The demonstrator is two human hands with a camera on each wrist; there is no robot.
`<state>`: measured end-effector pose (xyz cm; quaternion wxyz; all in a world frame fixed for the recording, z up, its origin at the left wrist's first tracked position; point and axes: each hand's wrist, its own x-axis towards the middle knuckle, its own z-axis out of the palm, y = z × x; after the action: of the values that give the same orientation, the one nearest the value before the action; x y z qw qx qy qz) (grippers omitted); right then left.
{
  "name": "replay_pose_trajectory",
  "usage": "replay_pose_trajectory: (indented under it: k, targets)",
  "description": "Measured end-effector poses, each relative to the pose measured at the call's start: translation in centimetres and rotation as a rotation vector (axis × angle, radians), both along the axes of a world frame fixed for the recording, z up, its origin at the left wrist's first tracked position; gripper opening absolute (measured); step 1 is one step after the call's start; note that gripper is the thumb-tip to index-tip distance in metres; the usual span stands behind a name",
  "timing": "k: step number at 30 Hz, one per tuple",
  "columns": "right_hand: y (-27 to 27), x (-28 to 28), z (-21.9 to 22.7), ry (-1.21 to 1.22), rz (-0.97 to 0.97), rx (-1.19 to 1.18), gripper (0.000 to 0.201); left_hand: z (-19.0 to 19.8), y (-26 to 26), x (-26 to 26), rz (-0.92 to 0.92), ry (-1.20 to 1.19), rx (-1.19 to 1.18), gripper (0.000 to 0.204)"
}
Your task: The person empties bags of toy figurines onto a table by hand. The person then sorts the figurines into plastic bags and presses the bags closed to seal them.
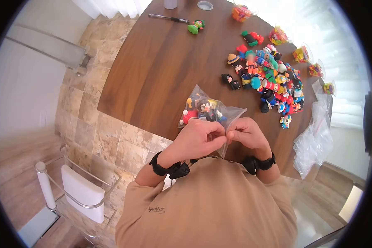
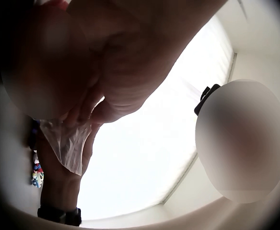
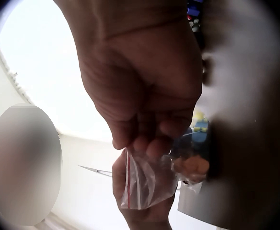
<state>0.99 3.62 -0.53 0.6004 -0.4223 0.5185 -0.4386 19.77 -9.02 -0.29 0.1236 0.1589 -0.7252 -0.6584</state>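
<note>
A clear zip bag (image 1: 235, 113) holding several small toy figures (image 1: 205, 107) lies at the table's near edge, close to the person's body. My left hand (image 1: 200, 137) pinches the bag's mouth between thumb and fingers. Right beside it, my right hand (image 1: 249, 133) pinches the same edge, thumb against the fingertips. In the right wrist view a red line runs along the bag's zip strip (image 3: 129, 184), just below the right fingertips. The left wrist view shows a crumpled corner of the clear plastic (image 2: 70, 143) under the left fingers.
A large pile of toy figures (image 1: 273, 82) covers the table's right side. Tubs of colourful pieces (image 1: 278, 36) line the far right edge. Empty clear bags (image 1: 312, 142) lie at the right. A pen (image 1: 168, 18) and a green figure (image 1: 196, 27) are at the far left.
</note>
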Motion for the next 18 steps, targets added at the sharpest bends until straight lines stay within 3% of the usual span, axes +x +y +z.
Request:
replay_pose_trajectory:
  k: [2,4,7,9,11,18]
  targets:
    - [0.0,0.3,0.3,-0.13,-0.061,0.068,0.021,0.2,0.0,-0.1,-0.014,0.015,0.05,0.013]
    - [0.2,0.3,0.3,-0.061,-0.054,0.106,0.021,0.1,0.0,-0.3,-0.039,0.007,-0.384,0.019]
    - [0.0,0.5,0.7,0.049,-0.054,0.122,0.02,0.0,1.0,-0.3,0.004,-0.034,-0.576,0.025]
    - [0.0,0.0,0.8,0.235,0.072,0.088,0.017,-0.3,0.9,-0.2,0.0,-0.025,-0.548,0.026]
    - [-0.2,0.0,1.2,0.266,0.083,0.045,0.016,-0.3,0.5,-0.2,-0.1,-0.043,-0.481,0.025]
    - [0.1,-0.4,1.0,0.28,0.084,0.017,0.016,-0.3,-0.1,-0.3,-0.133,0.01,-0.361,0.013]
